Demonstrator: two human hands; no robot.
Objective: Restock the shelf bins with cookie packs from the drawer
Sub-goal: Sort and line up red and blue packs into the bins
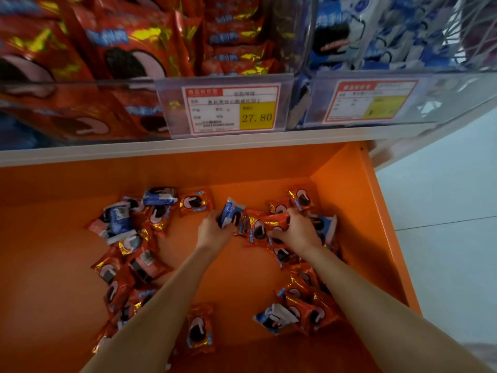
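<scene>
Both my hands reach down into an open orange drawer (357, 200) strewn with several small red and blue cookie packs. My left hand (213, 230) grips a blue cookie pack (230, 211) near the drawer's back. Right beside it, my right hand (294, 228) grips a red cookie pack (274, 219) lying on a small heap of red packs. Above the drawer, a clear shelf bin of red packs (126, 49) sits left, and a clear bin of blue packs (376, 33) sits right.
Price tags (231, 109) hang on the bins' front rail above a white shelf edge (188, 145). Loose packs lie in clusters at the drawer's left (134, 238) and right (304, 300). One red pack (200, 329) lies between my forearms. Pale floor (443, 224) shows right.
</scene>
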